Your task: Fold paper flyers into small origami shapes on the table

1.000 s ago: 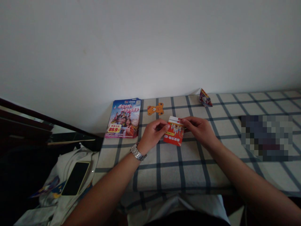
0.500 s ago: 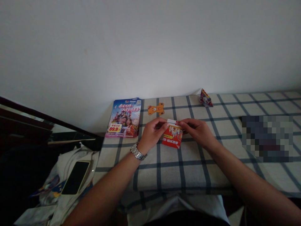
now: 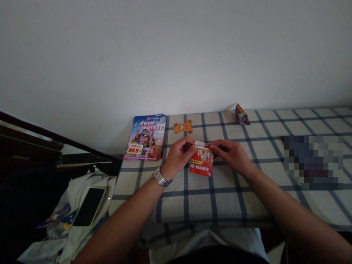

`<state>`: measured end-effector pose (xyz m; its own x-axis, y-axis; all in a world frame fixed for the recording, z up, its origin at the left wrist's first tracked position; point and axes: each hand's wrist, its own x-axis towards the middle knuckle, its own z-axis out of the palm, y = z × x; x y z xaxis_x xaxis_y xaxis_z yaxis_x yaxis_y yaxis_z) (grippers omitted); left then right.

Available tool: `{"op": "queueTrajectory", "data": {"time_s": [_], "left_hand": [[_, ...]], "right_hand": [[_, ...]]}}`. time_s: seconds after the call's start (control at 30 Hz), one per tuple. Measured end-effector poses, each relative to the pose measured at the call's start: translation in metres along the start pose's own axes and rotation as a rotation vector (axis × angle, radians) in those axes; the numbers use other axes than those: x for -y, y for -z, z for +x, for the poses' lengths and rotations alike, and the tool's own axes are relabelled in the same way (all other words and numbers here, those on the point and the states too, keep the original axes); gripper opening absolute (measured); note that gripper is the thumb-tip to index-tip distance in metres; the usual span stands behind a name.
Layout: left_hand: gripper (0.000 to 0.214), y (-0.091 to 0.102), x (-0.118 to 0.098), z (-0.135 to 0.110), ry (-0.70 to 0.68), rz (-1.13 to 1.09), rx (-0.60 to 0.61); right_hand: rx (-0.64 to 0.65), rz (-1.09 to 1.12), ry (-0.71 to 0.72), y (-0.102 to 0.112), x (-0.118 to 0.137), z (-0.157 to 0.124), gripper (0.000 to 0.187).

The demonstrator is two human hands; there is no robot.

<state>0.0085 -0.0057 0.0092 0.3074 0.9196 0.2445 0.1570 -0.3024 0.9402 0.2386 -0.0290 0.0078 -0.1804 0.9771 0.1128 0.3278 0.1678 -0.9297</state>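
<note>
Holding a red paper (image 3: 201, 164) in both hands, over the checked surface (image 3: 200, 205).
Pinching near its upper left corner with the left hand (image 3: 180, 156), near its upper right with the right hand (image 3: 229, 154), each grip narrowed on the paper; right of the leaflet stack (image 3: 145, 137), nearer than the bear cutout (image 3: 183, 127).

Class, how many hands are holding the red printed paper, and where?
2: the left hand pinches the red printed paper near its upper-left corner; the right hand holds it near the upper right.
</note>
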Motion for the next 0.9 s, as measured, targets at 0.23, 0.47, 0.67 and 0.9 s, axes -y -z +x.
{"op": "queueTrajectory", "data": {"time_s": [0.23,0.47,0.67,0.9], "left_hand": [[0.021,-0.0016,-0.0005,-0.0006,0.002,-0.008,-0.012],[0.022,0.0005,-0.0004,0.0005,-0.022,-0.023,-0.036],[0.025,0.0023,-0.0025,0.0004,-0.017,0.009,-0.037],[0.027,0.0029,-0.0001,0.0011,-0.021,0.014,-0.031]], "right_hand": [[-0.026,0.025,0.001,0.0009,-0.0021,0.0005,0.035],[0.007,-0.050,0.028,0.0014,0.0006,-0.0001,0.034],[0.021,-0.076,0.034,0.0008,0.0012,0.0000,0.033],[0.035,-0.101,0.020,0.0007,0.0020,-0.0005,0.037]]}}
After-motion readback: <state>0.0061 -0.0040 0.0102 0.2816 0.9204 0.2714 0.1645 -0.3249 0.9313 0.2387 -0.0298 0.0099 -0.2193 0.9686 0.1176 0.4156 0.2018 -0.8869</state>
